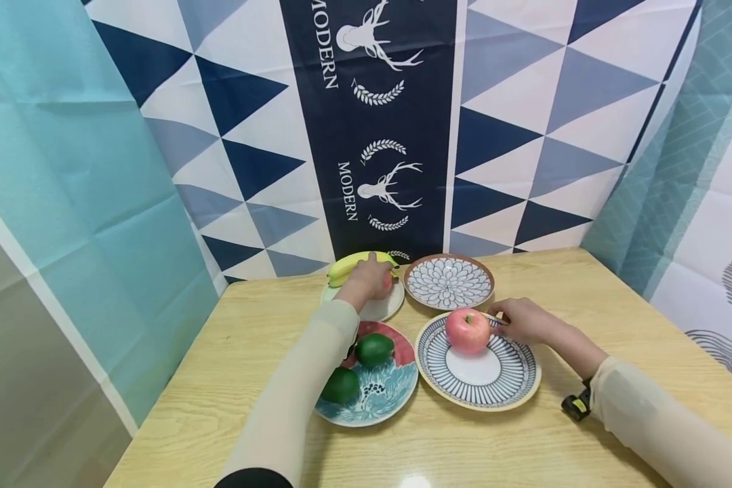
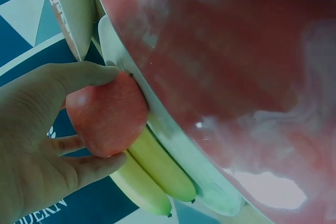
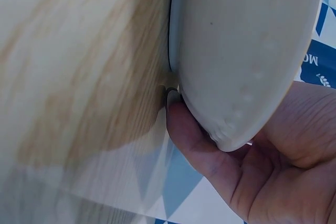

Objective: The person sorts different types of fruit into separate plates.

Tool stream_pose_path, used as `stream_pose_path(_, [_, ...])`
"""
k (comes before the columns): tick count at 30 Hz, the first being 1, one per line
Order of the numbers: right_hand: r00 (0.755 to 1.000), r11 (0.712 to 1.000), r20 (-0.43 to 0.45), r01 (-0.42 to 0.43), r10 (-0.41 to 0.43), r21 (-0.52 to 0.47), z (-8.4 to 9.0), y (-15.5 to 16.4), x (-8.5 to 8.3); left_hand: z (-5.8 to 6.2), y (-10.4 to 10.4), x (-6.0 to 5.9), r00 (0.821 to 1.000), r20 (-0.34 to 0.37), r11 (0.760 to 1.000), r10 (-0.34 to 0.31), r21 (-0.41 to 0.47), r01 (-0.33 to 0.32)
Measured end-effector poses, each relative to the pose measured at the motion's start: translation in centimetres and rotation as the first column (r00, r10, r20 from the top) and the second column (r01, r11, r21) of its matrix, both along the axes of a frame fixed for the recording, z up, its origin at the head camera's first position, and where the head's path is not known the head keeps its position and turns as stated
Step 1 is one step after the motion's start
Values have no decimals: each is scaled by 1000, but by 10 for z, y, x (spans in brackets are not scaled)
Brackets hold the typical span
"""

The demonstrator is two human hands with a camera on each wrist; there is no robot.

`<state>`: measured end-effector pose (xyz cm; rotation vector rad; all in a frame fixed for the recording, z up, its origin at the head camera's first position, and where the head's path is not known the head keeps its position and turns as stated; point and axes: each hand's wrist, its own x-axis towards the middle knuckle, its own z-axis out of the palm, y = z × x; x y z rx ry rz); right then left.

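At the back of the table my left hand (image 1: 366, 276) grips a red apple (image 2: 107, 114) over a small white plate (image 1: 381, 310). Thumb and fingers lie on opposite sides of the fruit in the left wrist view. Yellow bananas (image 1: 344, 268) lie on that same plate, right beside the apple. On the right, my right hand (image 1: 527, 322) holds the edge of a plate with dark radial stripes (image 1: 512, 379). In the right wrist view, a finger is under the plate's pale underside (image 3: 247, 51). A second apple (image 1: 467, 330) sits inside this striped plate.
A red and teal plate (image 1: 378, 410) stands in front of the white one, with two dark green fruits (image 1: 375, 349) on it. Behind the striped plate is a brown-rimmed petal-patterned plate (image 1: 448, 283). Patterned cloth (image 1: 390, 135) hangs along the table's back edge.
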<state>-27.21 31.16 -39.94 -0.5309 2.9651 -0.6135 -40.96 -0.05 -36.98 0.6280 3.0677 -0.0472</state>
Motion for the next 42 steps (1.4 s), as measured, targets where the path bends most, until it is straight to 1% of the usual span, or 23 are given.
stream_pose_path(10, [1000, 1000, 6, 10, -10, 2, -1, -1, 0, 4, -3, 8, 1000, 21, 1000, -21, 16, 21])
stream_pose_path(17, [1000, 1000, 8, 11, -11, 6, 1, -2, 1, 6, -6, 11, 999, 26, 999, -47, 28, 47])
stream_pose_path(22, [1000, 1000, 5, 7, -7, 8, 1, -2, 1, 6, -6, 12, 997, 13, 997, -79, 8, 79])
stream_pose_path(30, [1000, 1000, 1, 3, -3, 5, 0, -2, 1, 7, -4, 14, 995, 15, 995, -99, -15, 99])
stream_pose_path(35, [1000, 1000, 1, 0, 0, 4, 0, -2, 2, 16, 0, 18, 991, -2, 989, -137, -55, 137])
stream_pose_path(38, [1000, 1000, 1, 1, -1, 0, 1, -2, 2, 21, 3, 21, 987, -18, 986, -162, -52, 161])
stream_pose_path(42, [1000, 1000, -1, 4, -4, -1, 0, -2, 2, 28, 6, 28, 981, -34, 981, -193, -23, 193])
